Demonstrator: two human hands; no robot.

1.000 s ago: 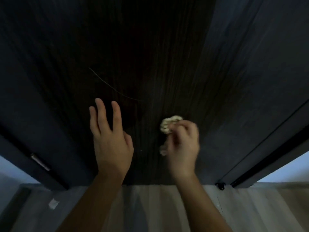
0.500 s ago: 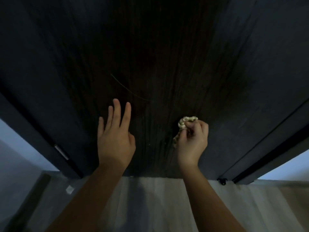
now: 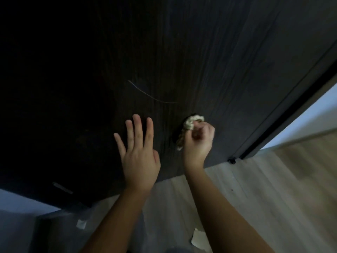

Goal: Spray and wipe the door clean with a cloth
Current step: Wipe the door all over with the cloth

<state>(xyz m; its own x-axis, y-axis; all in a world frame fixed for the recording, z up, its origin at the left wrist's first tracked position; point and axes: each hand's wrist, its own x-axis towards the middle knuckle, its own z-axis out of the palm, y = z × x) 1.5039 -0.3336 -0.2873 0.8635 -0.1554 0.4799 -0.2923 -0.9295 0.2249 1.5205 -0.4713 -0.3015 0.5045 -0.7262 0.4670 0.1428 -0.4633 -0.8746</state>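
Clenched: your right hand [image 3: 197,141] grips a crumpled cloth [image 3: 189,125], seemingly against the dark door [image 3: 209,61] | left hand [image 3: 139,152] flat, fingers straight

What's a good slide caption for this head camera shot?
Low on the dark door, the right hand presses a bunched cloth against it, the left hand open alongside.

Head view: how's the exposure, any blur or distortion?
Head view: underexposed, the door nearly black at upper left; right hand and cloth slightly soft, likely motion; left hand sharper; wide-angle lens splays the door's edges; pale wall at right is brightest.
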